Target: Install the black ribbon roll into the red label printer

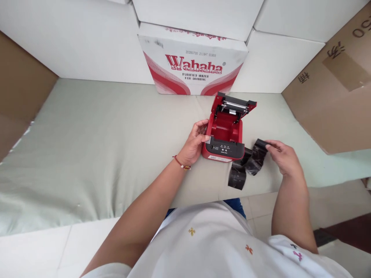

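A small red receipt printer [222,135] with a black front panel stands on the cloth, its lid [233,106] tilted up and open. Inside, the red paper bay shows no roll. My left hand [195,143] grips the printer's left side, thumb on the front corner and fingers behind. To the right, my right hand [282,154] pinches the upper end of a curled, glossy black strip [256,156] between thumb and fingers. The strip's other end lies on the cloth by the printer's front right corner, and part of it is hidden behind that corner.
A white-and-red water carton [194,61] stands behind the printer, among white boxes [87,42]. Brown cardboard boxes flank the surface at right [333,85] and left [20,88]. Pale green cloth [87,154] covers the surface; its front edge is near my body.
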`<action>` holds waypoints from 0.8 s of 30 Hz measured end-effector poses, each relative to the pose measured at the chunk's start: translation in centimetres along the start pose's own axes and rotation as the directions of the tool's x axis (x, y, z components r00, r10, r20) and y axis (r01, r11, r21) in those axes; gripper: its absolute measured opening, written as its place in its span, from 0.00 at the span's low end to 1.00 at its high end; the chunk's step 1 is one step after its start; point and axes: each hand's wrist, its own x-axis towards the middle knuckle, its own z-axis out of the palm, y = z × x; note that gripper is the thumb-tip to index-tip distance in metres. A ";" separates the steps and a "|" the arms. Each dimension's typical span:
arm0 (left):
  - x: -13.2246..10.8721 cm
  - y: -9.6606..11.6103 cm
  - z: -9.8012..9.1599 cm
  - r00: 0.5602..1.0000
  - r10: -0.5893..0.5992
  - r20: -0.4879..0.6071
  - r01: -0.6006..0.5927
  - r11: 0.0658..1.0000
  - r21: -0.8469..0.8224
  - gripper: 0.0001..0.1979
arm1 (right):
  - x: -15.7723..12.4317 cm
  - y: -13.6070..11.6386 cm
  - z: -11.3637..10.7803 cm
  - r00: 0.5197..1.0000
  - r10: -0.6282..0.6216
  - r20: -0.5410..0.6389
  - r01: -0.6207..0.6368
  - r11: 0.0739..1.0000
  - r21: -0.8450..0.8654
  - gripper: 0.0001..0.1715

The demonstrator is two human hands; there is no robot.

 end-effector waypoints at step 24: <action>-0.2 0.4 -0.2 1.000 -0.013 0.001 0.013 0.999 0.034 0.29 | -3.1 -3.5 0.0 0.890 -0.258 0.376 0.318 0.942 -0.107 0.22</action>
